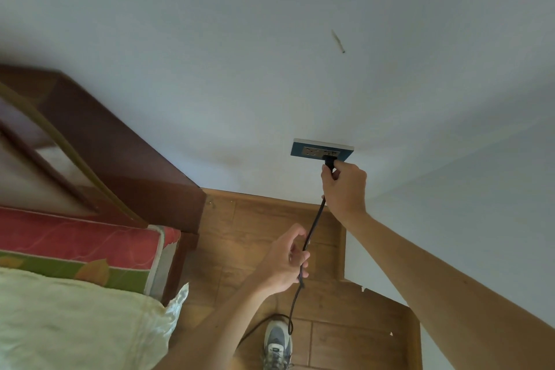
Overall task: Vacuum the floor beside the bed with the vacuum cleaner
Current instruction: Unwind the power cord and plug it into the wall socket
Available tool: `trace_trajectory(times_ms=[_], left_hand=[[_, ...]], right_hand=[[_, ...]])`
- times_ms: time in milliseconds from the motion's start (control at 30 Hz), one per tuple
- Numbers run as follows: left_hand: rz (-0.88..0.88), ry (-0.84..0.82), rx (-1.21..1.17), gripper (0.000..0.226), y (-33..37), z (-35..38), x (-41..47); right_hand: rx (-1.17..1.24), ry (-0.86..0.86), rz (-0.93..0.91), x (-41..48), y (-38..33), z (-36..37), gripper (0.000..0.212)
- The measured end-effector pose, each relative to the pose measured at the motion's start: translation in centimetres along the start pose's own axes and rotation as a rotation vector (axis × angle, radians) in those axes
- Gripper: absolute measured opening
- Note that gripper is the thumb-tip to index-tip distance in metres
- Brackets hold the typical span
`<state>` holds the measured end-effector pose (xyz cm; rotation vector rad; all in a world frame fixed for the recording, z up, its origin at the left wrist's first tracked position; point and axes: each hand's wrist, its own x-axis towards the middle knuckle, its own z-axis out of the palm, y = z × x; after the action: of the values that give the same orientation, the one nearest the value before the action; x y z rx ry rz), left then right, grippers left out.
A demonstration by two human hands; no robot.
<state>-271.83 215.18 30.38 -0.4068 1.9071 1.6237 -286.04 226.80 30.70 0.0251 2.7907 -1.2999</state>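
Observation:
My right hand (344,186) grips a black plug (329,161) at the blue wall socket (322,149) low on the white wall. Its prongs look seated in the socket's right outlet. The black power cord (313,231) hangs down from the plug. My left hand (286,258) holds the cord loosely lower down, fingers curled round it. Below that hand the cord drops toward the wooden floor (255,225) and curves past my shoe (277,344). The vacuum cleaner itself is out of view.
The bed stands at the left, with a dark wooden headboard (105,141), a red and green mattress (81,252) and a pale pillow (78,321). A narrow strip of wooden floor runs between the bed and the white wall (450,219).

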Motion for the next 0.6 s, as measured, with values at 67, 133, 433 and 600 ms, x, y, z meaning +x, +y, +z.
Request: trace_trajectory(times_ms=[67,133,433,600], left_hand=[[-0.005,-0.002,0.005,0.020,0.1,0.2,0.3],[0.000,0.005,-0.011,0.019,0.4,0.3,0.5],[0.042,0.045,0.069,0.016,0.9,-0.6,0.5],[0.054,0.070,0.223,0.012,1.3,-1.5,0.1]], right_hand=[[-0.027,-0.017,-0.019,0.3,0.0,-0.3,0.025],[-0.043,-0.008,-0.028,0.9,0.0,-0.4,0.025],[-0.064,0.012,0.013,1.4,-0.4,0.0,0.025],[-0.168,-0.012,0.070,1.5,-1.1,-0.3,0.021]])
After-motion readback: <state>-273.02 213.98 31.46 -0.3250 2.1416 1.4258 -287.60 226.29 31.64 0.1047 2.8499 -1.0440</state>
